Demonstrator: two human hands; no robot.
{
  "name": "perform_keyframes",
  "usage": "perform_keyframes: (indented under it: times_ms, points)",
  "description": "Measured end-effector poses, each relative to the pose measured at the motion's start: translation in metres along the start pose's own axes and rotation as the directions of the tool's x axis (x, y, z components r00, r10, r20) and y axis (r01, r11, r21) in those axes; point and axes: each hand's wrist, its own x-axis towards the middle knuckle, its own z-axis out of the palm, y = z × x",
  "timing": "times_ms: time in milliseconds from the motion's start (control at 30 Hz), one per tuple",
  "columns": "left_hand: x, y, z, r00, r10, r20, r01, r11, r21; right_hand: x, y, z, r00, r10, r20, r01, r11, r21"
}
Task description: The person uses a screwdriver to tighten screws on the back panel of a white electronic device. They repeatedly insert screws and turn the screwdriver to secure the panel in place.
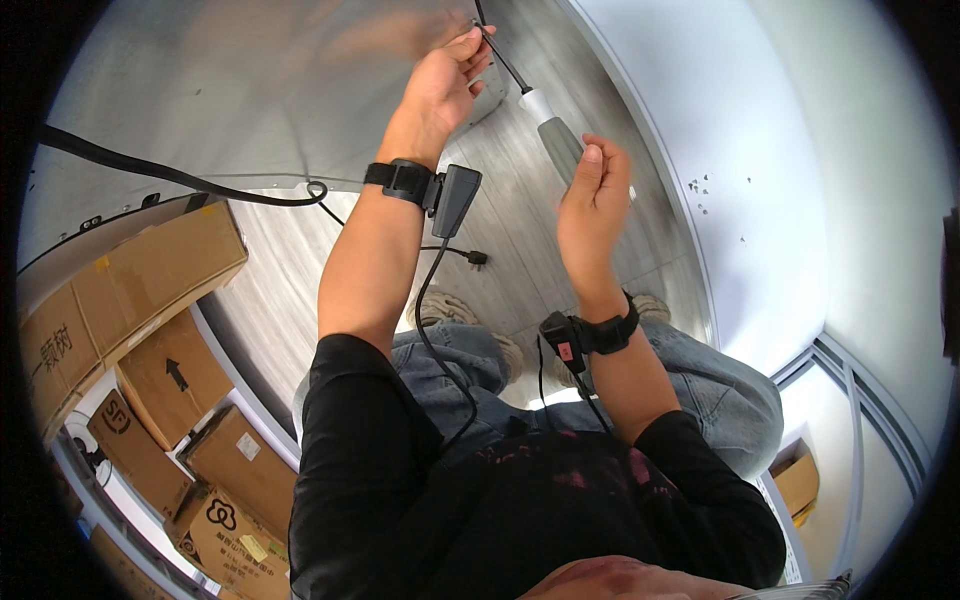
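Note:
A screwdriver (560, 145) with a grey handle, white collar and long dark shaft slants from my right hand up to my left. The handle's lower end lies in the grip of my right hand (595, 205), between thumb and fingers. At the far end of the shaft, the thumb and forefinger of my left hand (445, 95) close around it near the tip; its other fingers curl loosely. The tip is close to a shiny grey metal panel (270, 90), which mirrors the hand faintly. What the tip touches is too small to make out.
A thick black cable (170, 177) runs along the panel's lower edge. On the wood-look floor (520, 220) lies a black plug (476, 258) on a cord. Several cardboard boxes (235, 460) are stacked at left. A white curved wall (760, 150) rises at right. Wrist straps carry corded black devices.

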Motion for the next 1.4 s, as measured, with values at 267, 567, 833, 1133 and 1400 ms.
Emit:
perform_keyframes:
  times_ms: [267,567,833,1133,1400]
  points:
    - [0.0,0.001,0.003,1.0,-0.014,-0.015,0.014,1.0,0.001,-0.005,0.016,0.007,0.965,-0.248,-0.085,0.24,0.966,-0.094]
    - [0.001,0.0,0.001,1.0,-0.031,0.003,0.031,0.999,-0.009,-0.014,0.01,0.021,0.931,-0.329,-0.161,0.321,0.944,-0.076]
    - [-0.004,0.002,0.004,1.0,-0.019,-0.008,0.019,1.0,0.009,-0.011,0.001,0.005,0.991,0.127,-0.042,-0.125,0.991,0.055]
    - [-0.001,0.001,0.004,1.0,-0.02,-0.007,0.021,0.999,0.038,-0.006,0.034,0.008,0.991,-0.105,-0.079,0.105,0.994,-0.014]
    - [-0.001,0.001,0.003,0.999,-0.038,-0.018,0.039,0.999,0.014,-0.02,-0.013,0.013,0.992,0.122,-0.013,-0.121,0.991,0.063]
